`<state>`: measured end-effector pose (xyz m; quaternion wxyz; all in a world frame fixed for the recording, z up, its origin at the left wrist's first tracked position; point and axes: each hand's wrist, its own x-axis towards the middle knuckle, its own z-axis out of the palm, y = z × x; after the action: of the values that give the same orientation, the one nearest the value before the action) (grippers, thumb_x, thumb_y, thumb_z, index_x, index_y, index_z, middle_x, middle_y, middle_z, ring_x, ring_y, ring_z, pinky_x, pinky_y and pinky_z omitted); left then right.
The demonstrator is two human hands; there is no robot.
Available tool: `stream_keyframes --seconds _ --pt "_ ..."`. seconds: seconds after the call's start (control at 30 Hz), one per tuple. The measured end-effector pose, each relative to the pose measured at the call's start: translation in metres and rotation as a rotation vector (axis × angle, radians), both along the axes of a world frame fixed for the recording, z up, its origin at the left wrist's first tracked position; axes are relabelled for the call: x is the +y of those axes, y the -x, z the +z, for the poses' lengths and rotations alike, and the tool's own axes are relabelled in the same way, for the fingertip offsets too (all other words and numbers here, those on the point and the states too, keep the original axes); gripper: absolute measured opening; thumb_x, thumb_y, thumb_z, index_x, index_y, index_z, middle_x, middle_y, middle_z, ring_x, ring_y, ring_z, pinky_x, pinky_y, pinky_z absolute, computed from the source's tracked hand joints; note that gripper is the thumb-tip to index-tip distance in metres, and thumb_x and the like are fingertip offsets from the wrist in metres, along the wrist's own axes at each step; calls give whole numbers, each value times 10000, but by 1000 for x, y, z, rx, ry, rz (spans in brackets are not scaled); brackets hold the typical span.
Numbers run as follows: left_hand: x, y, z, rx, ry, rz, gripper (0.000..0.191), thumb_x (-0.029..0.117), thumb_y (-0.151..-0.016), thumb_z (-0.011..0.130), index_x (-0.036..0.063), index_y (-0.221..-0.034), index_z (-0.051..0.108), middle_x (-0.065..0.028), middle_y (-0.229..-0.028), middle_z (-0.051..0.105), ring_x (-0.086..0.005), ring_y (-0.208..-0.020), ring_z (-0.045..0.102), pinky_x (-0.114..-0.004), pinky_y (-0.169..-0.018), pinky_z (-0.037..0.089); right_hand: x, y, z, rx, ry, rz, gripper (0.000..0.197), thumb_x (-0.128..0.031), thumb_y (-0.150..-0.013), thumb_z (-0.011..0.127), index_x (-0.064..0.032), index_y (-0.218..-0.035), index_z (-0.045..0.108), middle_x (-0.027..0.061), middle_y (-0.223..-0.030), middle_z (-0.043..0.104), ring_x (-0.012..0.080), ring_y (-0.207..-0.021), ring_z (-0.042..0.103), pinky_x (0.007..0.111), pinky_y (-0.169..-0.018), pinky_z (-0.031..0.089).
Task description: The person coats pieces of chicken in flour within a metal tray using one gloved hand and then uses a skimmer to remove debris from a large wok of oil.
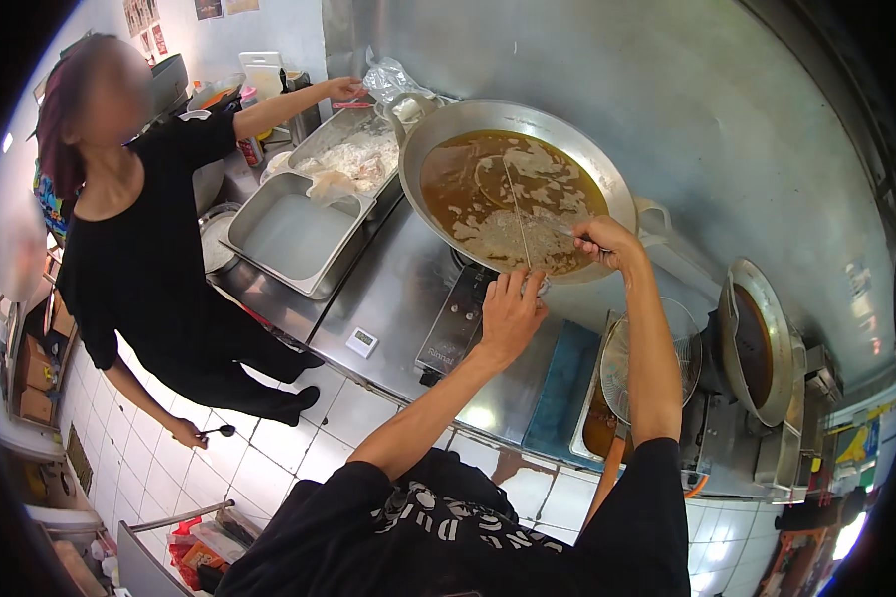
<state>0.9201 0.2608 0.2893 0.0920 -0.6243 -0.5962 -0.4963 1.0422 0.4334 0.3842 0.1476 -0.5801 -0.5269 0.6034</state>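
A large metal wok (620, 186) of brown oil with pale foam stands before me. My right hand (605, 242) grips the handle of a wire skimmer (545, 220) over its right side; the skimmer's head lies in the oil, partly hidden by foam. At the near rim, my left hand (514, 317) has its fingers bent around the head of a thin metal rod (519, 216), which looks like a probe thermometer. The rod slants across the oil. My fingers cover most of its head. Below the wok sits a Rinnai gas burner (452, 321).
Left are an empty-looking steel pan (291, 231) and a tray of floury food (358, 157). A digital timer (362, 342) lies on the counter. A co-worker (142, 246) reaches toward a plastic bag (388, 78). Right are a mesh strainer (651, 366) and another oil-filled wok (780, 358).
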Motion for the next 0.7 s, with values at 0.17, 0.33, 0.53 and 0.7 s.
stream_keyframes --seconds 0.17,0.33,0.53,0.7 --pt "-3 3 3 -48 4 -5 530 70 -568 681 54 -1073 518 -114 -1040 516 -268 -904 501 -357 -749 409 -5 -8 3 80 34 -35 159 -90 -832 530 -28 -686 510 1 -579 515 5 -391 416 116 -306 346" --pt "-2 5 1 -97 -26 -10 583 79 -529 722 40 -1067 501 -135 -1039 516 -305 -911 502 -390 -764 425 -8 -17 6 77 -7 -88 162 -86 -830 531 -12 -687 508 10 -581 519 7 -389 419 120 -302 348" --pt "-5 7 3 -125 -50 5 566 77 -540 713 31 -1060 493 -145 -1048 512 -320 -913 501 -407 -775 437 -14 -25 15 10 -92 -74 150 -82 -825 522 -9 -693 513 23 -581 530 17 -389 430 130 -305 351" --pt "-8 8 4 -175 -13 -1 551 83 -555 705 27 -1060 493 -152 -1052 503 -322 -917 498 -401 -780 434 -13 -37 16 -25 -127 -77 140 -86 -824 519 -11 -705 520 22 -579 532 21 -387 431 131 -300 343"
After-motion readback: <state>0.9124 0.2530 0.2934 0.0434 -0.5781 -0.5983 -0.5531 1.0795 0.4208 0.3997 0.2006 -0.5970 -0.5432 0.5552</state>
